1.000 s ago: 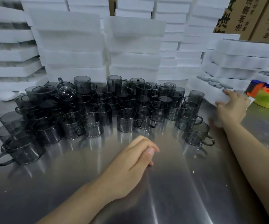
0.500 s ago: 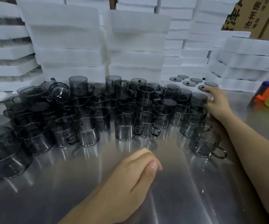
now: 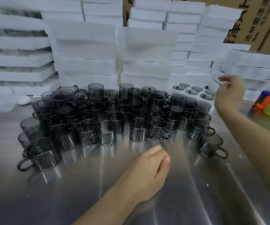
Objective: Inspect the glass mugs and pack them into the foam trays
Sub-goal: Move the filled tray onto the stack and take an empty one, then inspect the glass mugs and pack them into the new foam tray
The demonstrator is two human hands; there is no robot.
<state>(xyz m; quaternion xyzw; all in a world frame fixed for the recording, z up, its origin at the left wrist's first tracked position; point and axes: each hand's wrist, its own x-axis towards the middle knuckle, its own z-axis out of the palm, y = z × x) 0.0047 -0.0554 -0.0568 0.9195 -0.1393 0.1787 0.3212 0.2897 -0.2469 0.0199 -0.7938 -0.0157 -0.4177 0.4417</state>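
The mugs (image 3: pixel 114 117) stand massed on the table (image 3: pixel 147 200), none packed; behind their right end, the right hand (image 3: pixel 230 93) hangs loose-fingered and empty toward a foam tray (image 3: pixel 251 70), apparently fetching one, while the left hand (image 3: pixel 148 172) rests before them, loosely curled, holding nothing.

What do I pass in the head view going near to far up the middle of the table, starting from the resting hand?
Left hand resting on the steel table → cluster of smoked glass mugs → stacked white foam trays → cardboard boxes at the very back, top right.
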